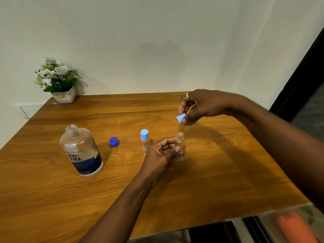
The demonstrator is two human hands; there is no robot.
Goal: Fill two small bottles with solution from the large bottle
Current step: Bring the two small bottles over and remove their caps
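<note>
A large clear bottle (81,151) with a dark blue label stands uncapped on the left of the wooden table (52,190). Its dark blue cap (114,141) lies to its right. A small clear bottle (144,142) with a light blue cap stands near the middle. My left hand (162,153) grips a second small bottle (180,142), upright and uncapped, just right of the first. My right hand (198,106) pinches that bottle's light blue cap (180,118) above and slightly behind the open neck.
A white pot of artificial flowers (58,81) sits at the table's far left corner against the wall. A dark door frame (301,81) runs along the right. An orange blurred object (294,227) lies below the table's near right edge.
</note>
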